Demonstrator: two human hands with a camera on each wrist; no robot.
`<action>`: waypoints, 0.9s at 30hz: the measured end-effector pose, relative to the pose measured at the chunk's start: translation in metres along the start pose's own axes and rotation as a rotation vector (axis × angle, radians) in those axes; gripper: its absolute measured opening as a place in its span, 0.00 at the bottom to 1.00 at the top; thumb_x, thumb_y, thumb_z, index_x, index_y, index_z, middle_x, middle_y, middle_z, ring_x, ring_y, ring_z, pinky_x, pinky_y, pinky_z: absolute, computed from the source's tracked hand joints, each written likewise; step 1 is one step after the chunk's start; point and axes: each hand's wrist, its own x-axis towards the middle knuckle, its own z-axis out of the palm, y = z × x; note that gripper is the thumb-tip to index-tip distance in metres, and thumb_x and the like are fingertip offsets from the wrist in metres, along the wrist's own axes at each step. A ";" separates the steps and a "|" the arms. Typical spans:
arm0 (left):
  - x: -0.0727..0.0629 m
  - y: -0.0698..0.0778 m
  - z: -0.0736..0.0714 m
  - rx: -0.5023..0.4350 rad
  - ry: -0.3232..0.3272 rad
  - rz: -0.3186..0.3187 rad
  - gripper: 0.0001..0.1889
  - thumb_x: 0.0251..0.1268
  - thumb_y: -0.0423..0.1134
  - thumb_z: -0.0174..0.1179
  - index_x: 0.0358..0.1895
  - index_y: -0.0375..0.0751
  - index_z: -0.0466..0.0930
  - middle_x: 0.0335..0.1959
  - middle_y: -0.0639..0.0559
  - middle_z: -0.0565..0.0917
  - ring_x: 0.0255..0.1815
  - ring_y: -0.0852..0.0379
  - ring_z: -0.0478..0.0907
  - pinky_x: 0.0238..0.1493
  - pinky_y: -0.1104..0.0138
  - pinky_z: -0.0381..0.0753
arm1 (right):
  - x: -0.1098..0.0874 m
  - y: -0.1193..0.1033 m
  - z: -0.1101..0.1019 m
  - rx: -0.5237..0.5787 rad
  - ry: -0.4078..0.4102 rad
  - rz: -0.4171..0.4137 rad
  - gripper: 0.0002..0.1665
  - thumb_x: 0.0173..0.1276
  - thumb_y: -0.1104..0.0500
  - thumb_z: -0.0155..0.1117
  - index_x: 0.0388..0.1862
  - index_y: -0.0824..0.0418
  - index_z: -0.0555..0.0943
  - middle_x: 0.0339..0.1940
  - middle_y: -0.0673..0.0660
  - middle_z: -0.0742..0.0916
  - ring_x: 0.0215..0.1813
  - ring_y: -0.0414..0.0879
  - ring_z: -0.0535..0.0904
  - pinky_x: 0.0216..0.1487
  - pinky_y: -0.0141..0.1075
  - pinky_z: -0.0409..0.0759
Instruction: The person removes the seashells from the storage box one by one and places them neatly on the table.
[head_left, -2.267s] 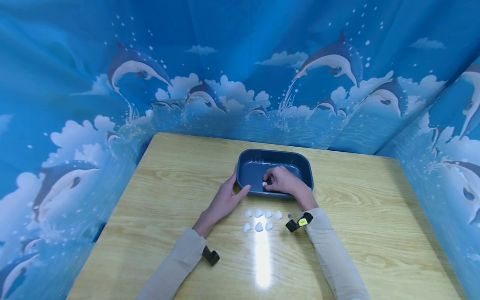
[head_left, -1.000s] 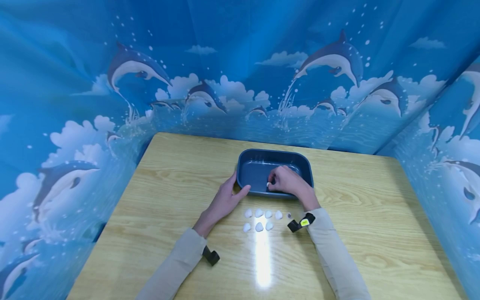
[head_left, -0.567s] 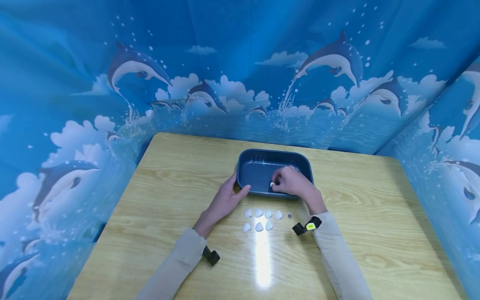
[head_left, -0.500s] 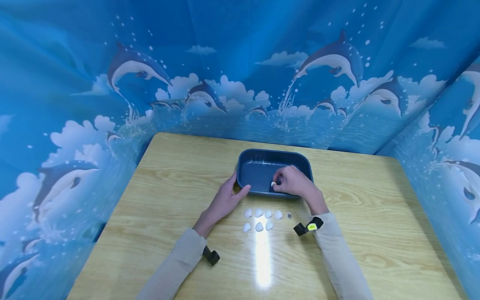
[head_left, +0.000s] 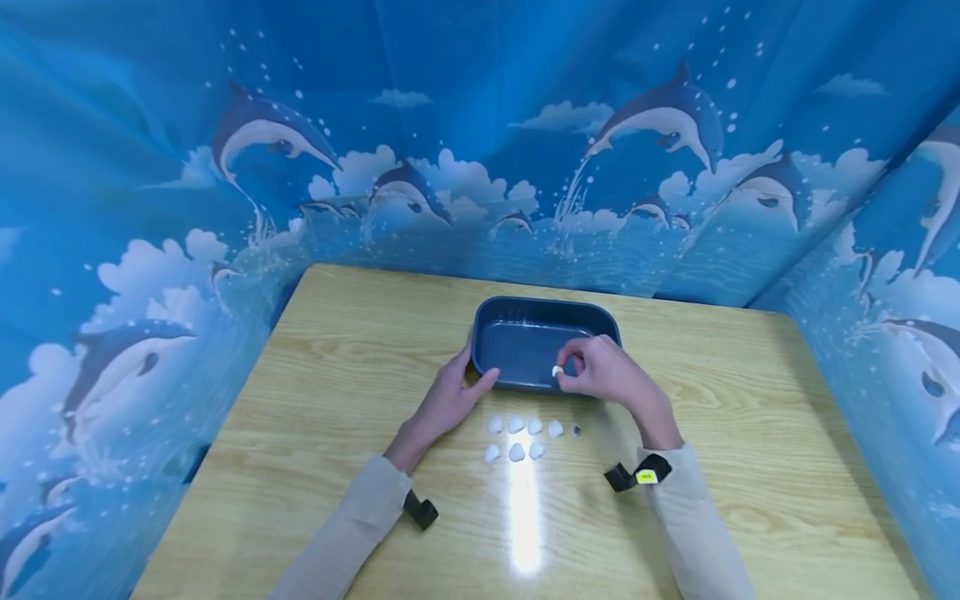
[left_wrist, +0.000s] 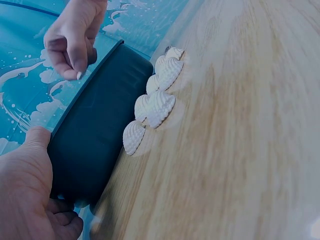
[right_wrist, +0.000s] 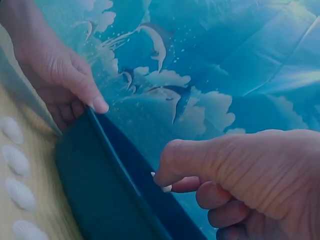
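Note:
A dark blue plastic tub [head_left: 517, 343] with rounded corners stands on the table. My left hand [head_left: 448, 400] holds its near left corner, thumb at the rim and fingers curled low against the side in the left wrist view. My right hand [head_left: 603, 371] pinches a small white shell [head_left: 557, 371] between thumb and forefinger, over the near right part of the tub. In the right wrist view only a sliver of that shell [right_wrist: 166, 188] shows; the fingers hide the rest. Several white ribbed seashells [left_wrist: 161, 107] lie in two rows in front of the tub.
A small dark round object [head_left: 577, 430] ends the far row of shells on the right. The wooden table [head_left: 360, 333] reaches back to a blue dolphin-print curtain [head_left: 465, 225]. Light glares off the table nearer the person.
My right hand has moved right and toward the person, rising from inside the tub to about its near rim with the small shell still pinched. The left hand keeps its place.

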 end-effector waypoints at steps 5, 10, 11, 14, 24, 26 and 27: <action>0.000 0.001 0.000 -0.001 -0.002 0.006 0.42 0.81 0.51 0.56 0.86 0.48 0.42 0.86 0.55 0.49 0.84 0.58 0.48 0.82 0.58 0.55 | -0.013 -0.010 -0.001 0.015 0.004 -0.015 0.04 0.66 0.59 0.73 0.36 0.57 0.86 0.17 0.45 0.74 0.19 0.37 0.65 0.25 0.32 0.66; 0.000 0.001 -0.001 -0.003 -0.001 0.014 0.42 0.81 0.52 0.57 0.86 0.46 0.42 0.86 0.52 0.49 0.85 0.56 0.48 0.82 0.56 0.55 | -0.026 -0.013 0.002 0.009 0.009 -0.041 0.04 0.65 0.60 0.73 0.36 0.57 0.86 0.16 0.43 0.71 0.18 0.34 0.63 0.24 0.30 0.65; 0.000 0.001 -0.001 -0.003 0.000 0.014 0.42 0.81 0.52 0.57 0.86 0.46 0.43 0.86 0.51 0.49 0.85 0.55 0.48 0.82 0.56 0.55 | -0.028 -0.013 0.003 0.005 0.009 -0.041 0.04 0.65 0.60 0.73 0.36 0.57 0.86 0.16 0.43 0.70 0.19 0.34 0.62 0.24 0.29 0.64; 0.000 0.000 -0.001 0.001 0.006 0.012 0.42 0.81 0.52 0.57 0.86 0.46 0.43 0.86 0.52 0.50 0.85 0.55 0.48 0.82 0.55 0.56 | -0.036 -0.011 0.006 0.006 0.002 -0.027 0.03 0.65 0.61 0.73 0.36 0.57 0.86 0.16 0.42 0.70 0.19 0.34 0.62 0.23 0.29 0.63; -0.001 0.000 0.001 0.011 0.007 0.005 0.42 0.81 0.52 0.57 0.86 0.46 0.43 0.86 0.53 0.49 0.85 0.56 0.49 0.82 0.56 0.57 | -0.065 -0.002 0.018 0.003 -0.031 0.034 0.05 0.63 0.61 0.75 0.37 0.58 0.86 0.17 0.42 0.70 0.21 0.33 0.63 0.22 0.28 0.62; -0.001 0.000 0.001 0.012 0.008 0.004 0.42 0.81 0.52 0.56 0.86 0.46 0.43 0.86 0.53 0.49 0.85 0.56 0.48 0.82 0.57 0.56 | -0.069 0.002 0.020 -0.006 -0.028 0.047 0.06 0.63 0.61 0.75 0.37 0.59 0.86 0.17 0.42 0.70 0.20 0.33 0.64 0.22 0.27 0.62; -0.001 0.001 0.001 0.013 0.008 0.004 0.42 0.81 0.52 0.56 0.86 0.46 0.43 0.86 0.53 0.49 0.85 0.56 0.48 0.82 0.57 0.56 | -0.072 0.003 0.021 -0.009 -0.027 0.057 0.06 0.63 0.61 0.75 0.37 0.59 0.86 0.17 0.42 0.71 0.21 0.33 0.64 0.22 0.28 0.62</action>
